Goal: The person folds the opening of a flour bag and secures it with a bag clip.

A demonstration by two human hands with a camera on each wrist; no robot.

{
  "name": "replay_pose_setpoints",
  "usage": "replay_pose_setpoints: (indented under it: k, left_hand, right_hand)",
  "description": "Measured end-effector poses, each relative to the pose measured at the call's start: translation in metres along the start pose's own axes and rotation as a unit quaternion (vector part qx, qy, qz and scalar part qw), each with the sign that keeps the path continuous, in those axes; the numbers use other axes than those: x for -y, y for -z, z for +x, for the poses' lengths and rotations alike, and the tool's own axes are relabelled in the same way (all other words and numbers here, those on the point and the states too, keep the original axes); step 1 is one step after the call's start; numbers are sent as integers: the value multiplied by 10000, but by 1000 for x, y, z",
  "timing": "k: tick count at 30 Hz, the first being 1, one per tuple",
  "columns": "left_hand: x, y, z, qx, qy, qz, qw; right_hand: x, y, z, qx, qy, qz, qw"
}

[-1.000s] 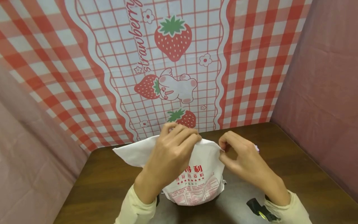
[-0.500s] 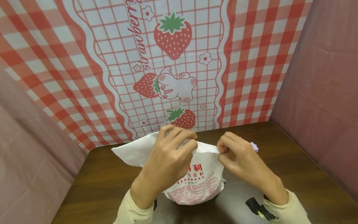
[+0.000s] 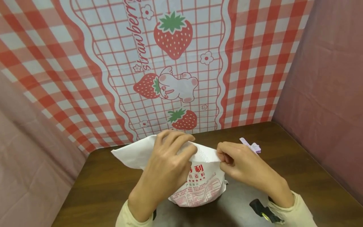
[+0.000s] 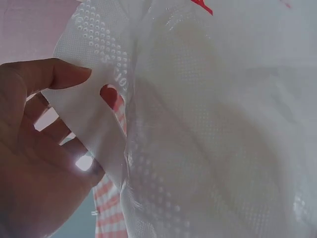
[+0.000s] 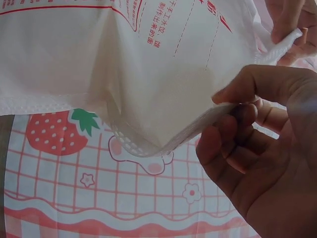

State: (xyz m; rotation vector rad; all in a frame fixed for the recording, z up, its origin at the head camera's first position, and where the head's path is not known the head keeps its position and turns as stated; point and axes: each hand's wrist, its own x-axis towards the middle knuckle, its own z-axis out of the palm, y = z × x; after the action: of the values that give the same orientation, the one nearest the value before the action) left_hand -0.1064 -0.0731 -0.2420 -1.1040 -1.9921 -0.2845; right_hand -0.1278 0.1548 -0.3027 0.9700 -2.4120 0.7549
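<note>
A white flour bag [image 3: 195,189] with red print stands upright on the table, its mouth raised between both hands. My right hand [image 3: 244,159] pinches the right end of the top edge; in the right wrist view its thumb and fingers [image 5: 215,141] meet on that edge. The left hand [image 3: 168,164] holds the top edge farther left, hiding part of the print. In the left wrist view, its thumb [image 4: 72,74] lies on the near side of the flap [image 4: 94,114] and the other fingers are behind. A loose white corner sticks out to the left.
Behind the right hand, a lilac clip [image 3: 252,146] lies on the brown wooden table [image 3: 300,176]. A red-and-white strawberry cloth [image 3: 175,78] hangs at the back. Pink curtains [image 3: 320,78] close off both sides.
The bag's right top edge has folded down toward me, showing a dotted strip. My right hand has shifted slightly left and down, and more of the lilac clip shows.
</note>
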Motion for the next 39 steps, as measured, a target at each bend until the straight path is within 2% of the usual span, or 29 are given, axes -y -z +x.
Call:
replay_pose_setpoints:
  k: [5,8,11,14,19,22,25,28,31,35,39]
  left_hand:
    - [-4,10,-2,107,223,73,9997]
    - [-10,19,-4,139,279,34,9995]
    - [-16,25,-5,141,271,3,9995]
    - [-19,27,-6,121,324,-16,9994]
    - [-18,23,-7,-165,513,117,9985]
    - [-16,20,-9,-338,681,234,9968]
    - [-12,18,-13,-396,950,476,9936]
    - [-7,15,-19,-324,1314,766,9878]
    - [-2,12,-26,-206,1568,828,9839]
    - [1,9,-36,-215,1553,624,9857]
    - [3,8,-39,-313,1429,411,9884]
  right_hand:
    - [-2,-1,0,189,76,89,9998]
    - [-2,0,-1,312,199,435,9984]
    - [-2,2,-2,149,351,831,9958]
    - [-2,3,0,-247,377,900,9949]
    - [-2,-1,3,-518,-274,462,9972]
    - [-3,-3,3,-405,-594,269,9970]
    - [-6,-5,2,-94,-636,128,9978]
    - [-8,-7,1,264,-582,80,9979]
    - [-10,-8,1,415,-561,112,9975]
    - [-12,-9,1,395,-486,84,9980]
    - [-14,-10,1,360,-390,56,9986]
